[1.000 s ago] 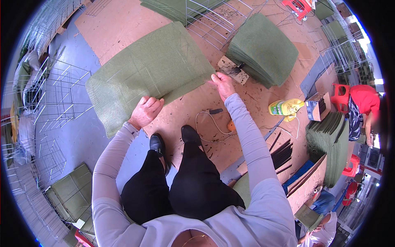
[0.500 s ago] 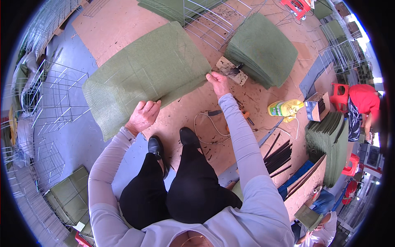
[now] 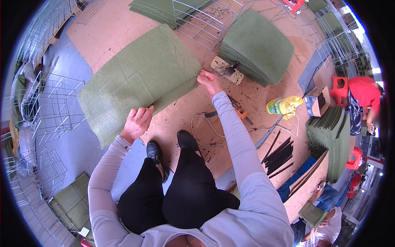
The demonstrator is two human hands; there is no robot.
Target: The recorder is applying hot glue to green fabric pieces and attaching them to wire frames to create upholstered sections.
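A large green mesh sheet (image 3: 144, 70) stretches out in front of me, with straight lines of a wire frame showing through it. My left hand (image 3: 137, 123) is closed on its near edge, toward the lower middle. At the sheet's right corner, my right hand (image 3: 210, 83) pinches the same edge between thumb and fingers. The near edge looks folded or doubled between the two hands. What lies under the sheet is hidden.
A stack of green sheets (image 3: 259, 45) stands right of it, beside a cardboard piece (image 3: 226, 70). Further right are a yellow jug (image 3: 284, 106), an orange-handled tool (image 3: 243, 116), a white cord and black rods (image 3: 277, 154). Wire racks (image 3: 57, 103) stand left. Co-workers sit at right.
Both hands have shifted slightly left with the sheet, still gripping its near edge. Part of the shift comes from the view itself moving.
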